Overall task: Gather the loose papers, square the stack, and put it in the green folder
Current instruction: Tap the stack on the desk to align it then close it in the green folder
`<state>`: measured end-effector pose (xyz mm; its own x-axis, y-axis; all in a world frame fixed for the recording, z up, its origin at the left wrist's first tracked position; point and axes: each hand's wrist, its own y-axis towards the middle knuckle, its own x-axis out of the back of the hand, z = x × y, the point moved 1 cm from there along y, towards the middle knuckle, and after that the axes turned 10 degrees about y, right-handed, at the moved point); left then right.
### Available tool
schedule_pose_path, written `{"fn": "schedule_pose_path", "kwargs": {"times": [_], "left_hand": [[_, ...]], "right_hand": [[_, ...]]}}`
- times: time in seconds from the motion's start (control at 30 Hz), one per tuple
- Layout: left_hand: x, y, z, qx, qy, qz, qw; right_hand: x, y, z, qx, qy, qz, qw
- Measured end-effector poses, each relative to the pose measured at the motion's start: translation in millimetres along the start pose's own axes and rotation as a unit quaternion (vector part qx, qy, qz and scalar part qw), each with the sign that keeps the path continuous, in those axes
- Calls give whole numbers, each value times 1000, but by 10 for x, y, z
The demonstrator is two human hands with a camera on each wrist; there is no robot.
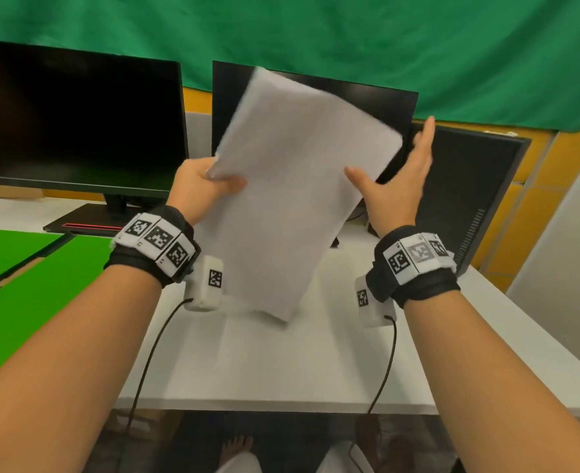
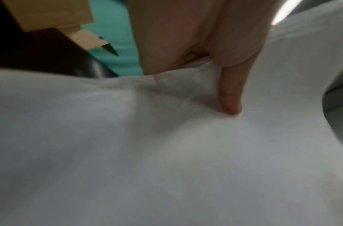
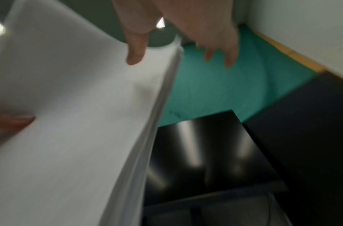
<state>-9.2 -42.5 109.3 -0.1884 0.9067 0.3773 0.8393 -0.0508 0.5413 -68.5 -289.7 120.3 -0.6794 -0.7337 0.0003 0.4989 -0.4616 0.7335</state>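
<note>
Stack of white paper sheets (image 1: pixel 292 186) tilted above white tabletop (image 1: pixel 298 363), pinched at edge by left hand (image 1: pixel 201 186). Right hand (image 1: pixel 396 186) open w/ straight fingers, beside stack's rt edge. Bright green flat folder (image 1: pixel 36 288) on table, far left.

The paper stack (image 1: pixel 292 186) is white, matt and thin enough to flex, its layered sheet edges showing in the right wrist view. The green folder (image 1: pixel 36 288) looks like flat, matt card. The table (image 1: pixel 281 363) is smooth white with a faint sheen. Monitor screens (image 1: pixel 77 121) are glossy black in matt plastic frames. A green cloth backdrop (image 1: pixel 315 32) hangs creased behind. Black fabric wristbands (image 1: pixel 152 264) carry white printed tags
</note>
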Motion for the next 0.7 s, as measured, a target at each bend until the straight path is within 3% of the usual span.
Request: {"fn": "schedule_pose_path", "kwargs": {"times": [0.1, 0.2, 0.33, 0.5, 0.6, 0.7], "left_hand": [[-70, -110, 67, 45, -140, 20, 989], [-182, -182, 104, 67, -179, 39, 981], [-233, -262, 251, 102, -193, 70, 973], [-207, -305, 286, 77, -169, 65, 980], [-180, -234, 148, 39, -126, 30, 991], [-134, -146, 6, -29, -92, -22, 995]], "right_hand": [[-56, -121, -159, -175, 181, 145, 957], [-105, -216, -234, -210, 175, 150, 950], [-99, -297, -312, -204, 174, 136, 954], [-60, -376, -291, -193, 170, 136, 957], [-60, -292, -169, -131, 161, 123, 970], [-37, -172, -10, -12, 143, 83, 986]]}}
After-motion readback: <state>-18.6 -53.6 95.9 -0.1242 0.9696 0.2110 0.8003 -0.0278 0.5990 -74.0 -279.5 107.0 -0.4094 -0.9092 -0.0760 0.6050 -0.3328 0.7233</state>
